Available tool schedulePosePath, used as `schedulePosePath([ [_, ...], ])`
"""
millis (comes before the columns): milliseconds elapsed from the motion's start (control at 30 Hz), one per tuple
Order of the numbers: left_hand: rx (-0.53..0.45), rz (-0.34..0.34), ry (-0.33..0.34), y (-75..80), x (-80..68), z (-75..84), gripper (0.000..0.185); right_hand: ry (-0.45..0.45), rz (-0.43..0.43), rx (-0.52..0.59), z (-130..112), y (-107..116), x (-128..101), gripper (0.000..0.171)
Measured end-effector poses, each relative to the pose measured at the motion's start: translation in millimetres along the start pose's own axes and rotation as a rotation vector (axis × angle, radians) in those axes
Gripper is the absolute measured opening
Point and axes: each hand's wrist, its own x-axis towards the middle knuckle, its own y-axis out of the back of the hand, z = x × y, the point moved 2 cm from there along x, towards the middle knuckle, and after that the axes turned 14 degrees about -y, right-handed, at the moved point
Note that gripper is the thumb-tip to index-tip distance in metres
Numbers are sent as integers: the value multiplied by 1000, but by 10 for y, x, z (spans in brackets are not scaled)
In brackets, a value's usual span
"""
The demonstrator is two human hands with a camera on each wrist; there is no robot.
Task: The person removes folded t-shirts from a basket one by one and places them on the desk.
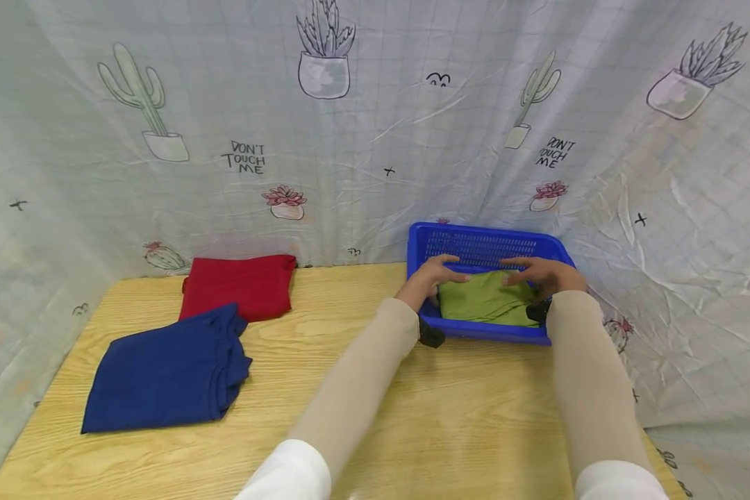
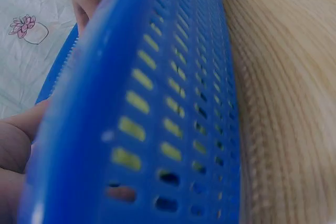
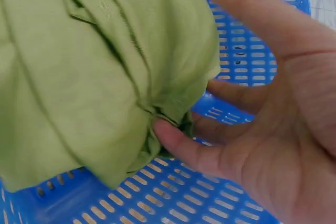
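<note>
A blue plastic basket (image 1: 425,243) with slotted walls holds a folded green cloth (image 1: 484,298). My left hand (image 1: 431,278) reaches over the basket's left end, its fingers spread at the cloth's left side. In the left wrist view the basket wall (image 2: 173,93) hides most of that hand. At the cloth's other end is my right hand (image 1: 546,274), fingers apart and fairly straight. Seen from the right wrist, one fingertip (image 3: 170,135) touches the gathered edge of the green cloth (image 3: 94,77), while the uppermost digit stands away from it.
On the left of the wooden table (image 1: 331,305) lie a folded red cloth (image 1: 240,288) and, nearer, a folded blue cloth (image 1: 162,371) overlapping its front edge. A printed curtain (image 1: 375,125) hangs behind the table and along its sides, close to the basket.
</note>
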Motion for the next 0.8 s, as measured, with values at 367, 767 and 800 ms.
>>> schedulePosePath([
  [367,82,-23,71,-46,129,-98,47,18,-27,-101,59,41,67,69],
  [767,-179,-9,192,-25,132,-70,73,27,-41,-24,16,22,228,51],
  [800,-205,-31,196,-24,147,-72,68,26,-45,-42,6,17,229,54],
])
